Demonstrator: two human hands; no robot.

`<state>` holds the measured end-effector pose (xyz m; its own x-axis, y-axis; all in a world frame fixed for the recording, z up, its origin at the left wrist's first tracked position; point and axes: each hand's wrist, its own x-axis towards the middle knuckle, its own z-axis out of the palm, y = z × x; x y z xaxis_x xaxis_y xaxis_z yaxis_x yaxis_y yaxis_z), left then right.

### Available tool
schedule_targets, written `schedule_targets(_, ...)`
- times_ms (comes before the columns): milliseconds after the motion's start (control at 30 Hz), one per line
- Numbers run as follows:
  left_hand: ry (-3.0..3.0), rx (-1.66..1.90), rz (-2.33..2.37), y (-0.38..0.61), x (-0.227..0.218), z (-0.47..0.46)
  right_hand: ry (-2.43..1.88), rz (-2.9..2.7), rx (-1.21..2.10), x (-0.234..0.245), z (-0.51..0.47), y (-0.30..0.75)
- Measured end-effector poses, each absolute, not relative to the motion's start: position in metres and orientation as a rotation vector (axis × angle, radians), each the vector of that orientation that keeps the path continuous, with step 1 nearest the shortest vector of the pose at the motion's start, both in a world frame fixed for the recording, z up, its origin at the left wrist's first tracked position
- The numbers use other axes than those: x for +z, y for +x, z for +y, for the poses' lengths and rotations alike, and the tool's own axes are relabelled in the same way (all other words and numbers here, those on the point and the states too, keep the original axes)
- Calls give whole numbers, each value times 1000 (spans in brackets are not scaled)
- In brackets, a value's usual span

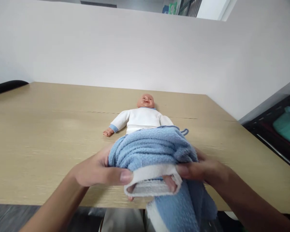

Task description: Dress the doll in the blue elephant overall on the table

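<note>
A baby doll [146,102] in a white long-sleeved top [142,117] with blue cuffs lies on its back, head away from me. In front of it I hold blue fleecy pants [157,143], one leg bunched up and its white cuff [149,172] stretched into an opening. My left hand [96,169] grips the cuff's left side, thumb on the outside. The other side is held by my right hand [200,169], and a fingertip shows inside the opening. The second leg hangs over the table's front edge. Below the cuff a bit of the doll's foot shows; its legs are mostly hidden.
The doll lies on a wooden table [50,138] with a white partition [135,48] behind it. At the far left is a black curved object [9,86]. To the right stands a dark container with a green cloth [288,125]. My lap is below the front edge.
</note>
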<state>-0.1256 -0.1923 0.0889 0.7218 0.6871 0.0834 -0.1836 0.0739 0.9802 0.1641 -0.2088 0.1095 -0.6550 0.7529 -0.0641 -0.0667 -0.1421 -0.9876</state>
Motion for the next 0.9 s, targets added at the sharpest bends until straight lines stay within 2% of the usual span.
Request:
schedule_targets(100, 1204, 663, 468, -118, 74, -214, -800, -1401, 1923, 106, -217, 156)
schedule_targets(233, 1228, 765, 605, -110, 59, -234, -764, -1573, 2040, 99, -219, 153)
schedule_targets(433, 1322, 813, 1095, -98, 39, -254, -1205, -1725, 1479, 84, -234, 143)
schedule_targets(533, 1357, 825, 1289, -94, 28, -258, -1293, -1795, 1246, 74, -232, 139)
schedule_targets(900, 1501, 902, 1322, -84, 15, -217, -1456, -1910, 925, 40, -195, 135)
